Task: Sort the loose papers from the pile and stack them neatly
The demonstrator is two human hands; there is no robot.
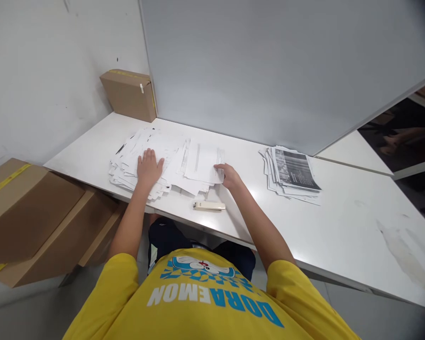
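Observation:
My left hand lies flat with its fingers stretched out on a loose, untidy pile of printed papers. At the right side of that pile, my right hand pinches the edge of a printed sheet between thumb and fingers. Whether it grips one sheet or several, I cannot tell. That sheet overlaps other papers underneath. Close to the table's front edge, below the sheets, lies a cream-coloured stapler, touched by neither hand.
On the right of the white table sits another paper stack with a dark printed top sheet. A cardboard box stands in the back left corner. More boxes crowd the lower left. A grey panel bounds the back.

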